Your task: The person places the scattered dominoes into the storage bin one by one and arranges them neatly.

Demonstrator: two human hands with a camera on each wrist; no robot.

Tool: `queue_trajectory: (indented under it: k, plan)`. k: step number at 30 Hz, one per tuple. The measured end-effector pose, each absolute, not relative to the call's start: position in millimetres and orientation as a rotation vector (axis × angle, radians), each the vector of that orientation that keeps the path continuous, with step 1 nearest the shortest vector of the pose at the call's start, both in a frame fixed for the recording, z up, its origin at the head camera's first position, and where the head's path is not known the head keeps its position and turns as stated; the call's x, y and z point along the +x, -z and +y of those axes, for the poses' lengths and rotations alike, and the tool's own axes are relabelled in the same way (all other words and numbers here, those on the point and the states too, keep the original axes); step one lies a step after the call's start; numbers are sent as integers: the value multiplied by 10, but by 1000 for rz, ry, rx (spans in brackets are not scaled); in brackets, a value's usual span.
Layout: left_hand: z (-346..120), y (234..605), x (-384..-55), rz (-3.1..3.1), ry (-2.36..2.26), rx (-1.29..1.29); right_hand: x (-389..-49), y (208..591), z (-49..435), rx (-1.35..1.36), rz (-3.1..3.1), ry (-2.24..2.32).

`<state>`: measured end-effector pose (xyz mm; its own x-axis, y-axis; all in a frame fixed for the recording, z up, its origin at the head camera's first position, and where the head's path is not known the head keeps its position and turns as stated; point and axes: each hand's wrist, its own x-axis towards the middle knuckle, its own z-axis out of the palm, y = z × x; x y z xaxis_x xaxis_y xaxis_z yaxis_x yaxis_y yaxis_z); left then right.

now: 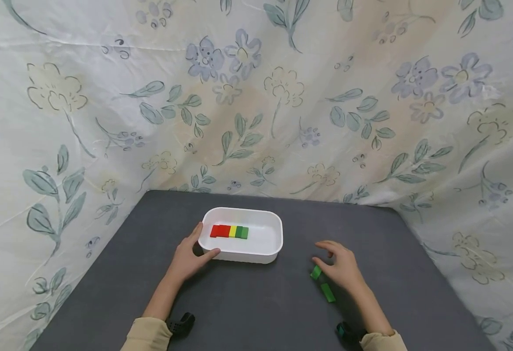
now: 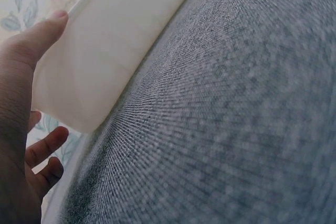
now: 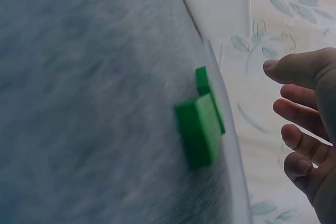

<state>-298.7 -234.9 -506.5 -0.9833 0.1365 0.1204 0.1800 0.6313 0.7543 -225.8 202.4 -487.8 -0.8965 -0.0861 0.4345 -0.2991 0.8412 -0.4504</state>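
My left hand (image 1: 186,262) holds the left end of a white plastic tray (image 1: 256,255), thumb at the front rim and fingers along the left side. In the left wrist view the thumb tip (image 2: 59,16) meets the tray's rim. Inside the tray lies a row of red blocks (image 1: 220,231), a yellow block (image 1: 232,231) and green blocks (image 1: 241,232). On the right, my right hand (image 1: 343,267) hovers with fingers loosely bent and nothing between them. Just below it are a small green block (image 1: 316,272) and a longer green block (image 1: 328,292) on the table.
The dark grey tabletop (image 1: 256,307) reaches back to a floral cloth (image 1: 247,122) hanging behind and at both sides. Black wrist straps show at the left wrist (image 1: 182,323) and right wrist (image 1: 347,332), beside beige sleeves.
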Motion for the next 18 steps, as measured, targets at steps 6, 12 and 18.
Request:
queue_trajectory:
  k: [6,12,18]
  plan:
    - [-2333,5056,-2992,-2794,1274,-267,-2147,4974,2102,205,-2640,-698]
    - [-2327,5048,-3023,-2774,1290,-294,-2123,5031,2176,99,-2733,-697]
    - [-2358,5055,-3047,-2774,1288,-295,-2152,5071,2188,82,-2789,-731]
